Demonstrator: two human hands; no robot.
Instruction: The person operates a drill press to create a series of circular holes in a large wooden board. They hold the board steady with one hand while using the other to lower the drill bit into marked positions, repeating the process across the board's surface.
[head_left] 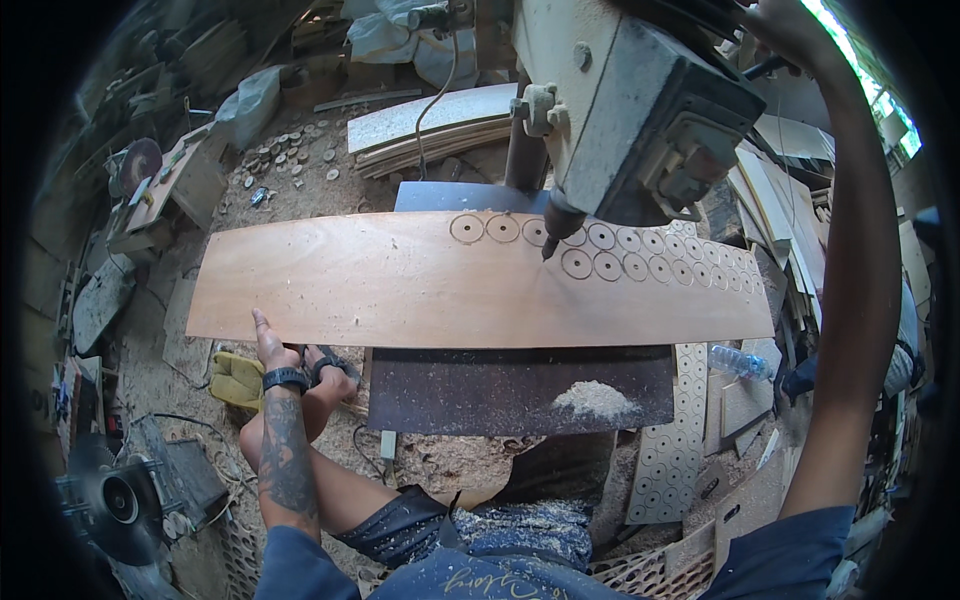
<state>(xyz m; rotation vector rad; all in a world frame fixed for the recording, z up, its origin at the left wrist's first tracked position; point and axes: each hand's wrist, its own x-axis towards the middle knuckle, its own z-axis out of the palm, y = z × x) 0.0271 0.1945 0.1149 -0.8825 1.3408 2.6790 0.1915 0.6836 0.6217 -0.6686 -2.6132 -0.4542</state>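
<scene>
A long, pale plywood board (330, 270) lies across the dark work table, with two rows of cut circles, each with a centre hole, along its far right part. My left hand (272, 342) grips the board's near left edge, thumb on top, fingers hidden beneath. Over the board stands a drill press (600, 110); its drill bit (547, 250) points down beside the circles, and I cannot tell if it touches the wood. High at the upper right, my right hand (788, 35) is raised to the press and appears closed round its dark handle, partly cut off by the picture's edge.
A sawdust heap (597, 399) sits on the dark table (470, 395). Strips of perforated board (665, 470) and a plastic bottle (740, 362) lie to the right. A fan (118, 495) stands lower left. Wooden discs (285, 150) litter the far floor near stacked boards (430, 120).
</scene>
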